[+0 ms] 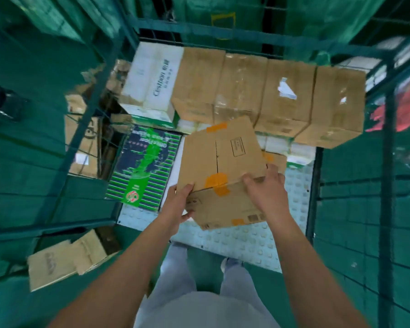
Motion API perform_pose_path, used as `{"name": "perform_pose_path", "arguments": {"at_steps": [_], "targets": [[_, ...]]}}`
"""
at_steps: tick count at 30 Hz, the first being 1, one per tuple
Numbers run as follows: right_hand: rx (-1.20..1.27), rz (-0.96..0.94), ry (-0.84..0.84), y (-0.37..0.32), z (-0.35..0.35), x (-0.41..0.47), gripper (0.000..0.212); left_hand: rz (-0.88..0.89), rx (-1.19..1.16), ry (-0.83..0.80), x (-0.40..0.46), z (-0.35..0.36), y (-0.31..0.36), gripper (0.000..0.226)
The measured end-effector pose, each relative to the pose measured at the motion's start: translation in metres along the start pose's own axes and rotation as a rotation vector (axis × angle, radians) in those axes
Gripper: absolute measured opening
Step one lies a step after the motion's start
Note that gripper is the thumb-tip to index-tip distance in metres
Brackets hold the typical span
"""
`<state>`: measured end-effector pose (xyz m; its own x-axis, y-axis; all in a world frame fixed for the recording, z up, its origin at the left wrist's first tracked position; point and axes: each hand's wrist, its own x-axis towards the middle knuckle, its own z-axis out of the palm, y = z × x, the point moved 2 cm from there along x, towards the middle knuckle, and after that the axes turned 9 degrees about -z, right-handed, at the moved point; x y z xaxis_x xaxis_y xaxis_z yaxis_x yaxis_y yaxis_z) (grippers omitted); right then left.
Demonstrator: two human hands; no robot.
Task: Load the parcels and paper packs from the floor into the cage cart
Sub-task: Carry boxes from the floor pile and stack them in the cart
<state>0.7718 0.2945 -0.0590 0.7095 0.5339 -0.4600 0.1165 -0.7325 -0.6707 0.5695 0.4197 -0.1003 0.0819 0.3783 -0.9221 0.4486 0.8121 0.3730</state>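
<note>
Left hand (180, 202): gripped the parcel's near left corner, thumb on top.
Right hand (265, 185): clamped over the near right edge.
Parcel (223, 159): tilted, held just over the cage cart (246, 240) floor.
Handling: stiff cardboard, looked fairly light; corners seemed the best hold.
Behind: row of boxes (270, 95), green paper pack (142, 166) alongside.
</note>
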Motion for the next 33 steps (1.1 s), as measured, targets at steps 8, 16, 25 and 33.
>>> {"name": "perform_pose_path", "arguments": {"at_steps": [8,16,25,33], "targets": [[-0.09,0.037,-0.148,-0.11,0.112,0.0,0.068,0.002,-0.062,0.039,0.024,-0.146,0.044,0.059],[-0.078,0.07,-0.245,-0.177,0.23,0.019,0.062,0.032,-0.048,0.089,0.072,-0.263,0.106,0.042],[0.211,0.194,-0.362,-0.18,0.345,0.047,0.068,0.114,-0.134,0.197,0.162,-0.33,0.136,0.076],[0.344,0.405,-0.433,-0.149,0.427,0.097,0.088,-0.199,-0.359,0.094,0.247,-0.311,0.106,0.029]]}}
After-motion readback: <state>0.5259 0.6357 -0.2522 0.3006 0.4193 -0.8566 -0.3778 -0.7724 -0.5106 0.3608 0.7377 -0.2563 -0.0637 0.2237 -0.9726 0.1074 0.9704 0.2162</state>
